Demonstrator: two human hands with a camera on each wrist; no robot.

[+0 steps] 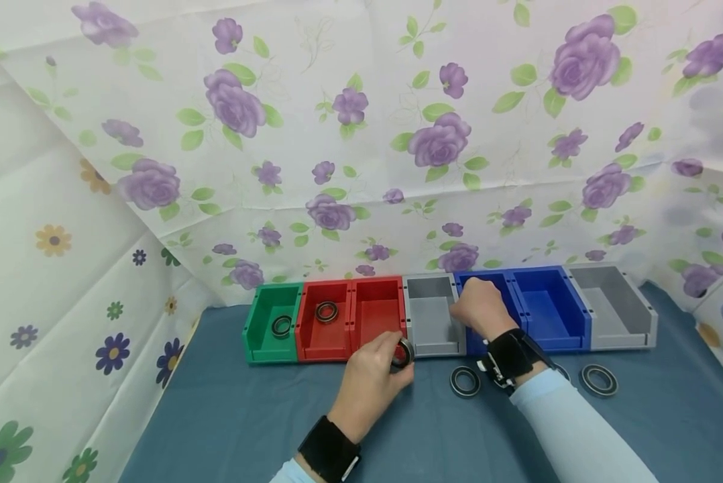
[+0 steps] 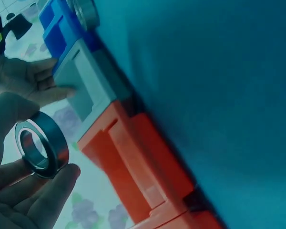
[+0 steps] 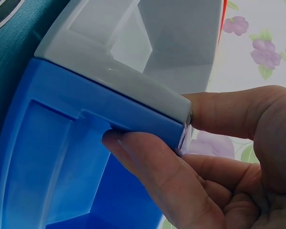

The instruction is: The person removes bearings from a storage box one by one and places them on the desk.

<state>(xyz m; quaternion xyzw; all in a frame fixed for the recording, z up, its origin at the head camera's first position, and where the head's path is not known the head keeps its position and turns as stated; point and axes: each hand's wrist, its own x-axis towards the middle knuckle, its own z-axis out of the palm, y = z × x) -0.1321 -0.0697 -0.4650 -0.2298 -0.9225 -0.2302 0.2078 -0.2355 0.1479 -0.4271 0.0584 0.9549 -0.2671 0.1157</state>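
My left hand (image 1: 370, 379) pinches a ball bearing (image 2: 57, 138) between thumb and fingers, holding it upright by its rim in front of the right red bin (image 1: 376, 305). With thumb and fingers on either side, my right hand (image 1: 482, 308) pinches the adjoining walls of the middle grey bin (image 1: 430, 318) and the left blue bin (image 3: 52, 124). In the right wrist view the thumb lies by the grey side and a finger inside the blue one. One bearing (image 1: 273, 327) lies in the green bin (image 1: 273, 298), another (image 1: 318, 312) in the left red bin (image 1: 325, 350).
A right blue bin (image 1: 542, 302) and an end grey bin (image 1: 609, 318) continue the row. On the blue-green cloth (image 1: 235, 416) lie a bearing (image 1: 454, 382), another (image 1: 585, 382), and one partly hidden by the right wrist. A flowered curtain (image 1: 385, 154) hangs behind.
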